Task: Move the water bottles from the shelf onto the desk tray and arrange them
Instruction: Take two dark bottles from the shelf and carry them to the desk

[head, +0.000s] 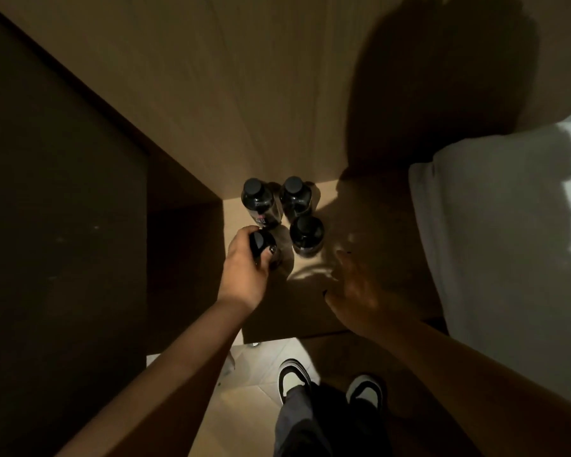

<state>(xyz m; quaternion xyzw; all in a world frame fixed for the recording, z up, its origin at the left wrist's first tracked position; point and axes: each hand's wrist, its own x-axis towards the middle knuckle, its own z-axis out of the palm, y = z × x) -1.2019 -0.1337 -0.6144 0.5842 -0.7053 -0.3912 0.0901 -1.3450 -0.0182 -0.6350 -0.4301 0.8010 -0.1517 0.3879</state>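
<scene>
The left hand (pixel 244 268) curls its fingers round the cap end of the front-left dark plastic water bottle (pixel 263 246) on the pale wooden shelf (pixel 310 301), apparently to lift it. Beside that bottle, three more bottles (pixel 289 206) stand upright. Right of them, the right hand (pixel 360 288) hovers flat, fingers spread, holding nothing, probably waiting to take another.

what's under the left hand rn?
The left hand grips the cap end of a dark bottle standing on the shelf. Its fingers hide most of the body.

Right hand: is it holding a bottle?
No, the right hand is open and empty; only the left hand grips a bottle.
</scene>
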